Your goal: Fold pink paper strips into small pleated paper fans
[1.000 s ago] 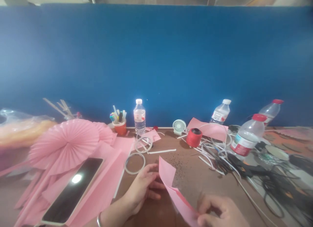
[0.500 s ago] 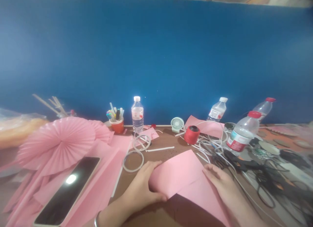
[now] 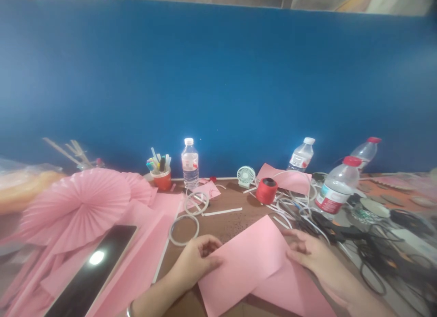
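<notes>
A folded sheet of pink paper (image 3: 246, 262) lies low in the middle of the head view, its two flaps crossing and a corner pointing up. At its left edge is my left hand (image 3: 198, 262), fingers curled and thumb pressed on the paper. My right hand (image 3: 307, 253) grips the right edge between thumb and bent fingers. A silvery bracelet circles my left wrist. The brown table (image 3: 225, 226) shows behind the paper.
Left are a phone (image 3: 92, 271), pink pleated rosettes (image 3: 78, 208) and a pen cup (image 3: 161, 179). Behind stand a water bottle (image 3: 190, 164), a small fan (image 3: 246, 176) and a red spool (image 3: 266, 191). Cables (image 3: 368, 244) and a red-capped bottle (image 3: 337, 187) are right.
The paper's left flap has flattened and swung down toward me. My left hand has moved slightly down and left, its fingers more curled. The view has shifted slightly.
</notes>
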Demonstrator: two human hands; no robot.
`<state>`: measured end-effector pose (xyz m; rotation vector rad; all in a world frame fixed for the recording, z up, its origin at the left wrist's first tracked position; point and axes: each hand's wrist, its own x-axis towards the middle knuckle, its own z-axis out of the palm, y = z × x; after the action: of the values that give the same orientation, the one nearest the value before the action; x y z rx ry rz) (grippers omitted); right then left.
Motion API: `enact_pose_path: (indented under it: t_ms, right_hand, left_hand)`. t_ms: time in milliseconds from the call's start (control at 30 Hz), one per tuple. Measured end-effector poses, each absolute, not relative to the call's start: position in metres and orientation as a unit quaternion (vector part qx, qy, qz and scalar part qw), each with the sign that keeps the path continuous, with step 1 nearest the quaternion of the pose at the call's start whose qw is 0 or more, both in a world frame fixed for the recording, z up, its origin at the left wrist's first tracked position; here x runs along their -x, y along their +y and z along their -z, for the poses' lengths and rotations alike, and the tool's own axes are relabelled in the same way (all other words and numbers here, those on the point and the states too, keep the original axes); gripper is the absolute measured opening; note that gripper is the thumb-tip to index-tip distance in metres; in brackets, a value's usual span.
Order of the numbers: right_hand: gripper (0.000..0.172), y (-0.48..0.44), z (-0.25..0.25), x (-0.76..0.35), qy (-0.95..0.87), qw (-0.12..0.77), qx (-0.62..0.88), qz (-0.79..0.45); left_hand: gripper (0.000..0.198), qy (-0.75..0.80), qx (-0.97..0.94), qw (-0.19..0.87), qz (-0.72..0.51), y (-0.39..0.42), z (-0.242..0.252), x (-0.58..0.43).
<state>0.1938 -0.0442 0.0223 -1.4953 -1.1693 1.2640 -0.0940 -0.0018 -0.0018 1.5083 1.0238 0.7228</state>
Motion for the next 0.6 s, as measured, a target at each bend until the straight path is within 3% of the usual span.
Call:
enact_pose_path:
  t_ms: [167, 333, 600]
  right_hand:
    - [0.049, -0.040, -0.020, -0.192, -0.445, 0.449, 0.600, -0.490]
    - [0.044, -0.042, -0.037, -0.186, -0.469, 0.412, 0.603, -0.497]
    - [0.042, -0.043, -0.050, -0.184, -0.540, 0.365, 0.615, -0.443]
  left_hand:
    - [0.031, 0.419, -0.624, 0.575, -0.323, -0.008, 0.001, 0.090]
    - [0.013, 0.416, -0.654, 0.548, -0.314, -0.009, 0.007, 0.093]
    - [0.018, 0.379, -0.702, 0.501, -0.337, -0.014, 0.000, 0.091]
